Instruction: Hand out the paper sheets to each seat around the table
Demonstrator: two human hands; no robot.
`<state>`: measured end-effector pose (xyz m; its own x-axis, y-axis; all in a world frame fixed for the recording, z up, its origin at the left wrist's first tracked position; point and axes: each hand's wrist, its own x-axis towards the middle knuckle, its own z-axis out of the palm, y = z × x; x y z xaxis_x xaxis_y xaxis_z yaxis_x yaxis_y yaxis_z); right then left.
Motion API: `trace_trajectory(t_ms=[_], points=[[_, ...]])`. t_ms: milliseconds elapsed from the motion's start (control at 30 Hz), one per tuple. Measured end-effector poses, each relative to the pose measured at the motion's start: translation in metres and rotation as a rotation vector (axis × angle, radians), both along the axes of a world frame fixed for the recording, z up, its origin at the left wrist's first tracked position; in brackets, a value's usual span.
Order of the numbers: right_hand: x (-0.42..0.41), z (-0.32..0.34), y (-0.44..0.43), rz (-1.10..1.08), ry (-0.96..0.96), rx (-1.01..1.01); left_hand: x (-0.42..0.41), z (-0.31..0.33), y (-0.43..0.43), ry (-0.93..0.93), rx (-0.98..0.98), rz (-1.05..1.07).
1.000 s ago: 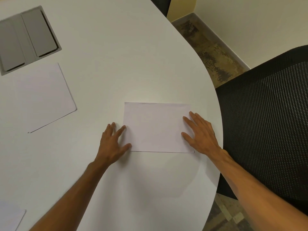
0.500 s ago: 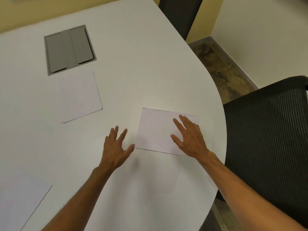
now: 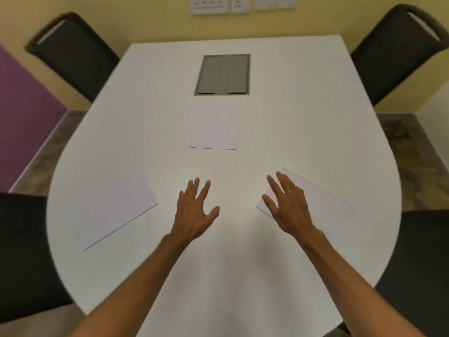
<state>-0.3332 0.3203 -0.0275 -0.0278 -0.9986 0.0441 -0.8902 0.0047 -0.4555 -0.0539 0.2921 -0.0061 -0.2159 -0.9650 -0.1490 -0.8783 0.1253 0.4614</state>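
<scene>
Three white paper items lie on the white table [image 3: 315, 117]. A small stack of sheets [image 3: 213, 127] sits at the middle, just below the grey panel. One sheet [image 3: 116, 210] lies at the near left, by the left chair. Another sheet [image 3: 323, 198] lies at the near right, by the right chair. My right hand [image 3: 286, 205] hovers flat, fingers spread, over the left end of that right sheet. My left hand [image 3: 196, 210] is open with fingers apart over bare table, holding nothing.
A grey cable hatch [image 3: 223, 74] is set into the table at the far middle. Black chairs stand at the far left [image 3: 73, 52], far right [image 3: 398, 49], near left [image 3: 21, 251] and near right [image 3: 422, 263]. Wall sockets [image 3: 243, 4] line the yellow wall.
The view has swung left and up from the right seat to the whole table. Both hands have drawn back from the right sheet toward the table's middle; the sheet stays by the right chair.
</scene>
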Motion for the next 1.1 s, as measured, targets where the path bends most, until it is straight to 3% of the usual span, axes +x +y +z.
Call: trace_trajectory(t_ms=[533,1100], points=[[0.204,0.084,-0.026,0.434,0.044,-0.097,0.186,0.067,0.077,-0.057,-0.228,0.402],[0.498,0.142,0.077,0.703,-0.030,-0.160,0.440,0.118,0.227,-0.199,-0.401,0.621]])
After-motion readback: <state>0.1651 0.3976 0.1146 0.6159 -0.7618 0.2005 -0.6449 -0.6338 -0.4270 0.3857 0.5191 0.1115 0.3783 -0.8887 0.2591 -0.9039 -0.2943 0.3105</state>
